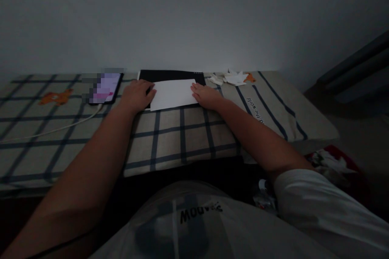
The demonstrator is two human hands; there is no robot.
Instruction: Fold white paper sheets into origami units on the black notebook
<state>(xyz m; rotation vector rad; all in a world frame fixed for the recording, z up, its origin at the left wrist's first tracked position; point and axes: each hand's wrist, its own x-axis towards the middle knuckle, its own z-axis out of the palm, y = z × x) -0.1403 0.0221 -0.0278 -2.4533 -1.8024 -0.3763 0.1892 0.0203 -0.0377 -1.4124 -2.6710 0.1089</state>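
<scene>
A white sheet of paper [174, 94] lies over a flat black pad or folder [173, 75] near the wall. At its left edge, my left hand [138, 95] is closed with thumb and fingers on the paper. My right hand [206, 95] grips the opposite edge, its fingertips pressed together on the sheet. The paper looks flat between the two hands. Part of the black pad is hidden beneath the paper and my left hand.
A phone [106, 88] with a lit screen and a white cable [69, 125] is to the left. Folded paper pieces [234, 77] sit at the right back. A checked cloth [170, 137] covers the table. A red bin [337, 166] with paper scraps stands at lower right.
</scene>
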